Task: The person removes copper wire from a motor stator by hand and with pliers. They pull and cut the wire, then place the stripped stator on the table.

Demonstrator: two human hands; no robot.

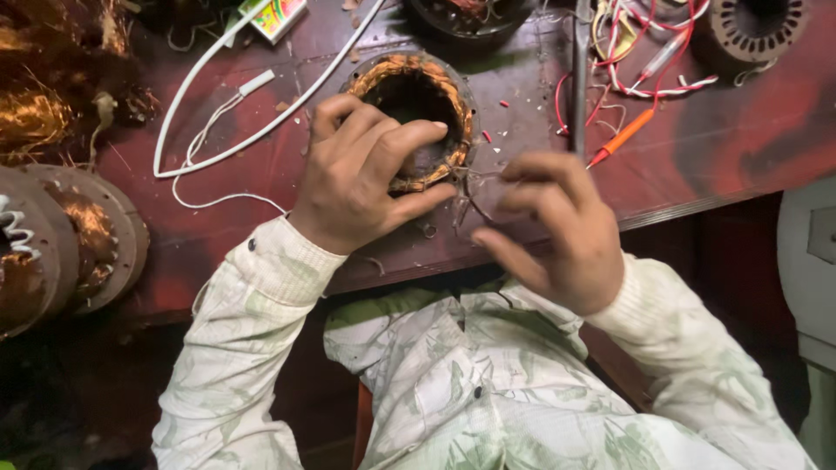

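A round motor stator (416, 87) with copper windings lies on the dark red workbench (697, 148). My left hand (361, 174) rests over its near rim, fingers curled on the winding. My right hand (557, 231) is just right of the stator, its fingers pinched on a thin clear thread or wire (475, 187) that runs to the stator's lower right edge. Both sleeves are pale with a green leaf print.
White cables (261, 113) loop across the bench at left. An orange-handled tester (623, 137), red and white wires (653, 83) and another stator (753, 30) lie at the back right. Copper-wound stators (78, 235) are stacked at the far left. A grey case (810, 261) stands at the right.
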